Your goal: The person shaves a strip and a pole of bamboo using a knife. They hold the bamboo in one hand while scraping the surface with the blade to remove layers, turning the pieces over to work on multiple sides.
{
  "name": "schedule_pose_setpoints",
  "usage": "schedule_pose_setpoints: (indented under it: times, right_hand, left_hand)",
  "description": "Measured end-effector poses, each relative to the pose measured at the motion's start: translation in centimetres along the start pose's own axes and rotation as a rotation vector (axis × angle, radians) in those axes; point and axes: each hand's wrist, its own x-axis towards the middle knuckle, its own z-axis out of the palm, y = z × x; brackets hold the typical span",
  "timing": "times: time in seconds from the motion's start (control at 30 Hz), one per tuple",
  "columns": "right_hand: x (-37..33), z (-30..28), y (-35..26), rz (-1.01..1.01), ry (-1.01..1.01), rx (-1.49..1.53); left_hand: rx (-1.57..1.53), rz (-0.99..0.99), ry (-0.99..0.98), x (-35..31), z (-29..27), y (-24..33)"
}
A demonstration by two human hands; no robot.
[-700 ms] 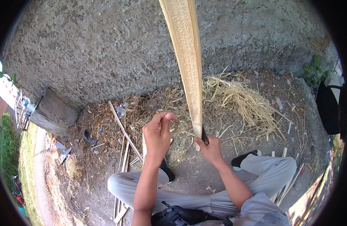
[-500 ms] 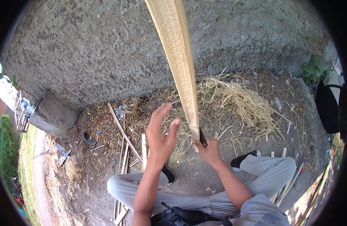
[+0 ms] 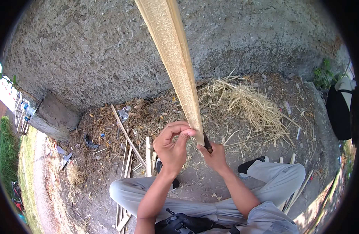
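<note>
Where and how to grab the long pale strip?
Strip: probably pinch its near end across the long edges, from the left. It looks narrowest there, and the right hand and dark tool crowd the right side. The left hand is at the left edge.

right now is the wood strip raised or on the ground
Raised: from the right hand, the wood strip widens upward in front of the wall.

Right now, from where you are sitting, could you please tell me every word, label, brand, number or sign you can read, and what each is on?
None can be read in this view.
Pale strip: no lettering visible.
Dark tool at the right hand: no lettering visible.
Plastic bottle at far left: any label is too small to read.
</note>
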Motion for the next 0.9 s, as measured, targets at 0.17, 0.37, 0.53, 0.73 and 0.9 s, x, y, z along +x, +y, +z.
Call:
schedule_pose_setpoints:
  times: [0.17,0.37,0.53,0.73,0.9]
  right_hand:
    - [-0.1,0.0,-0.7,-0.042,0.02,-0.009]
    - [-0.2,0.1,-1.0,-0.074,0.048,-0.028]
    - [-0.1,0.3,-1.0,-0.098,0.06,-0.034]
    - [0.0,0.4,-0.9,-0.071,0.047,-0.022]
    - [0.0,0.5,-0.6,-0.105,0.056,-0.03]
  left_hand:
    - [0.172,0.123,-0.032,0.1,0.1,0.3]
    - [0.326,0.165,-0.147,0.9,-0.9,1.7]
    - [0.113,0.044,-0.205,1.1,-1.3,0.7]
    - [-0.212,-0.075,-0.211,0.8,-0.8,-0.5]
    - [0.077,0.019,-0.152,0.6,-0.6,0.3]
